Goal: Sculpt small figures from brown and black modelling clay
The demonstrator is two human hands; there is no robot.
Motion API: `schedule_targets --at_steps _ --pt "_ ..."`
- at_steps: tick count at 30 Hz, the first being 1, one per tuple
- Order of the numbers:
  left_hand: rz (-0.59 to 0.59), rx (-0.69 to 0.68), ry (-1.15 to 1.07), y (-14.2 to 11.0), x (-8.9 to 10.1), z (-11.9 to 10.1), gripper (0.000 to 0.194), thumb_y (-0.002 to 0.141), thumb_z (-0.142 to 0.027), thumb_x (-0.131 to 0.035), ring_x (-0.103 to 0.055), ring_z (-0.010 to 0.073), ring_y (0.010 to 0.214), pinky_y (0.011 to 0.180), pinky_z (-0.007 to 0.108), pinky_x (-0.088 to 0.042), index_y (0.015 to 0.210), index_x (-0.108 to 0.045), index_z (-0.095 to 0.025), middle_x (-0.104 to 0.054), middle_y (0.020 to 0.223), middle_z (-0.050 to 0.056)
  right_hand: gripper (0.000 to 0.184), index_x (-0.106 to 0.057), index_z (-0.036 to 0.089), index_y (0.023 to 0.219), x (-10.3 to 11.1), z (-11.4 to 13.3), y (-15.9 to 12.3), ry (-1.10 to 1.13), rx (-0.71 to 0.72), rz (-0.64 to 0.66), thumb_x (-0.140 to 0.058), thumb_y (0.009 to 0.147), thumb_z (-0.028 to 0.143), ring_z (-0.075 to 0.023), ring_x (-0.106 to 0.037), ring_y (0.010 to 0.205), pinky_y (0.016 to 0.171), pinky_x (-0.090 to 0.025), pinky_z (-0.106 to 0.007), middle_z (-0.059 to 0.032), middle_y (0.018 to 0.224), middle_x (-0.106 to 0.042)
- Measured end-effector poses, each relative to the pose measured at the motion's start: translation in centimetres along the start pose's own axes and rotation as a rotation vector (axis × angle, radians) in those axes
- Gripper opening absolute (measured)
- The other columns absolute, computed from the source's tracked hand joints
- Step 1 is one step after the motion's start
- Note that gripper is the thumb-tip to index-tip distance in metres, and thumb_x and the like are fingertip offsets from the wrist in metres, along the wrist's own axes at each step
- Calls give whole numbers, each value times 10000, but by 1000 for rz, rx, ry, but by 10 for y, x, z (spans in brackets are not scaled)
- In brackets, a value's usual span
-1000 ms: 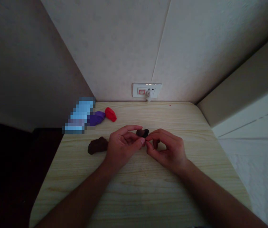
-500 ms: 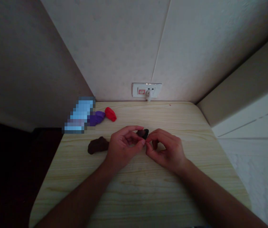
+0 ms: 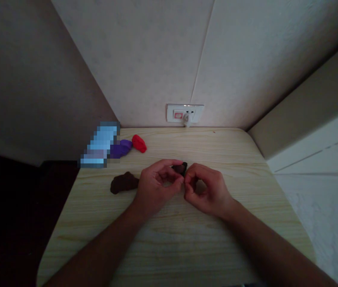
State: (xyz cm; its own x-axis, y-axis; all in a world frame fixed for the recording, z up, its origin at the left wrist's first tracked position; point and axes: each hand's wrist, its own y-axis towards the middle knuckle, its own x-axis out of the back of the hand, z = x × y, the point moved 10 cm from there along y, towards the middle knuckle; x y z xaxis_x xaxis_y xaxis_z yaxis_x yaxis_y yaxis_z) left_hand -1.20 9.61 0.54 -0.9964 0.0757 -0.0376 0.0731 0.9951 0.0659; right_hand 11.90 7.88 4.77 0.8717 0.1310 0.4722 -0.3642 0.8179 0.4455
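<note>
A small dark brown and black piece of what looks like modelling clay (image 3: 180,169) sits between the fingers of my left hand (image 3: 155,185), with its lower part hidden by the fingertips. Close on its right, my right hand (image 3: 207,189) is closed in a pinch, thumb against forefinger. Whatever its fingertips hold is too small or hidden to make out. The tips of both hands nearly meet. Left of my left wrist lies a larger brown lump of clay (image 3: 123,183), its right end reaching behind the hand.
Toward the back left of the wooden table (image 3: 183,247) lie a purple lump (image 3: 122,148) and a red lump (image 3: 139,144). A blurred-out light blue object (image 3: 99,144) is at the left edge. On the wall behind is a socket (image 3: 184,113) with a plug in it.
The fingers of my right hand have curled more tightly into a ring and shifted slightly. My left fingers have moved a little over the dark piece. The other lumps stay put.
</note>
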Motion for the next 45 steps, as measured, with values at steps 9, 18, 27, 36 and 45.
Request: schedule_targets --at_steps 9,18,27,36,45 --pt "-103 39 -91 5 13 2 395 712 -200 -832 -733 158 645 621 247 -583 1089 -714 -167 -768 717 12 77 -545 213 862 2 -22 -6 193 -193 -12 -538 938 199 -129 -533 602 558 -450 -253 -3 731 -614" --pt "-75 103 -287 5 10 17 436 717 -232 -851 -740 173 644 613 267 -582 1124 -708 -169 -792 780 37 303 -583 203 835 0 -22 -5 97 -184 33 -428 1073 309 -123 -537 582 548 -441 -256 -2 676 -599" --pt "-68 120 -323 5 6 15 425 688 -186 -861 -699 142 593 599 250 -572 1088 -719 -164 -757 687 3 114 -743 216 1003 20 9 2 -42 80 -166 -708 919 147 -154 -666 712 595 -549 -270 -42 840 -740" --pt "-50 146 -303 4 4 17 437 684 -193 -869 -686 131 571 585 238 -560 1094 -722 -161 -765 691 11 126 -730 213 1010 15 15 1 -83 120 -115 -659 939 137 -143 -632 651 564 -536 -275 -42 822 -721" --pt "-27 158 -321 2 2 18 417 688 -175 -869 -699 121 594 586 216 -568 1082 -731 -169 -767 698 0 93 -583 204 939 3 6 3 -112 75 -8 -543 984 133 -142 -564 709 626 -481 -269 -32 824 -607"
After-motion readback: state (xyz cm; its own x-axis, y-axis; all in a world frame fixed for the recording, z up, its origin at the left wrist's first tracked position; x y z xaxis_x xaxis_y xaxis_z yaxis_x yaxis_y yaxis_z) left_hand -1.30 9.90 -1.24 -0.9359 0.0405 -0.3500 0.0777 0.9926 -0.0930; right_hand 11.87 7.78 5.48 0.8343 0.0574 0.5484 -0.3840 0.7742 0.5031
